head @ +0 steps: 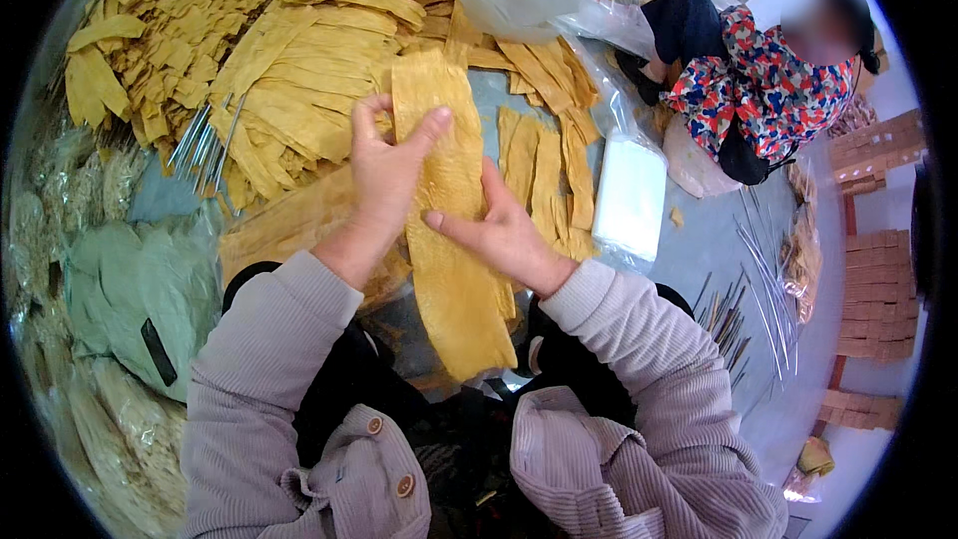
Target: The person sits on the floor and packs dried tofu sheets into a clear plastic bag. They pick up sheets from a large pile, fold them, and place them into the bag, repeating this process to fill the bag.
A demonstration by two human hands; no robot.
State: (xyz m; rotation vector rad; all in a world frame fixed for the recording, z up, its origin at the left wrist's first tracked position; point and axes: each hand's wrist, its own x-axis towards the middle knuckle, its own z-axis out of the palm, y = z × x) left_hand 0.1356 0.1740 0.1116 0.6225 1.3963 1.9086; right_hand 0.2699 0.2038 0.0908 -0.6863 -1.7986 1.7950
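A long, flat yellow strip, which looks like dried tofu skin, is held lengthwise in front of me. My left hand grips its upper part, with the thumb across the front face and the fingers behind the left edge. Lower down, my right hand holds the right side, its thumb resting on the front. Another layer shows behind the strip's lower right edge. Beyond my hands lies a large heap of similar yellow strips. Several more strips lie on the floor to the right.
Thin metal rods lean against the heap. A stack of white plastic bags lies right, near a seated person. More rods lie on the floor. A green sack and filled clear bags crowd the left. Flattened cardboard stands far right.
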